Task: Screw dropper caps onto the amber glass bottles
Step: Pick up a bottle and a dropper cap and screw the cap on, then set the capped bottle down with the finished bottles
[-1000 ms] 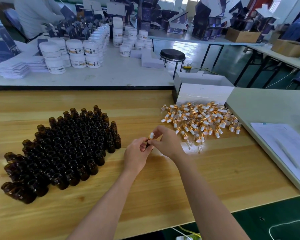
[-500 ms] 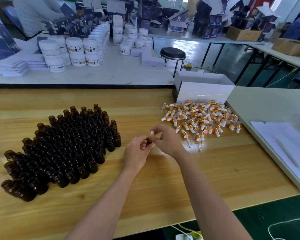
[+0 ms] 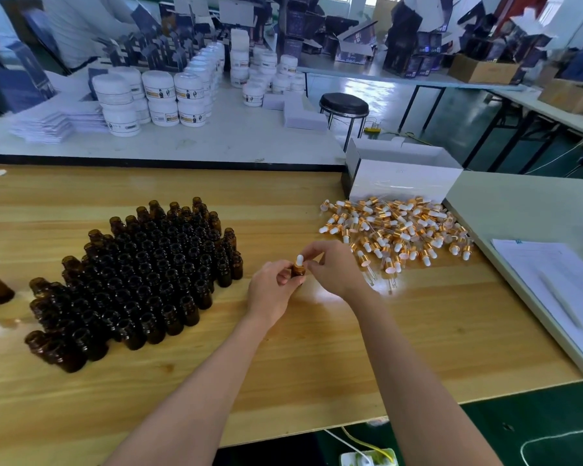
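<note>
The left hand has its grip curled round one small amber bottle; the bottle stands upright, close over the wooden surface, near the middle; I cannot tell if it touches the wood. The right hand has its grip pinched on the dropper cap that sits on top of that bottle; the cap's white rubber tip pokes up between the two hands. To the left stands a big bunch of open amber bottles, packed close together; to the right and a bit farther lies a pile of dropper caps, white and gold, just in front of a white box. A sheet of paper lies at the right edge; white jars stand on the far surface behind.
</note>
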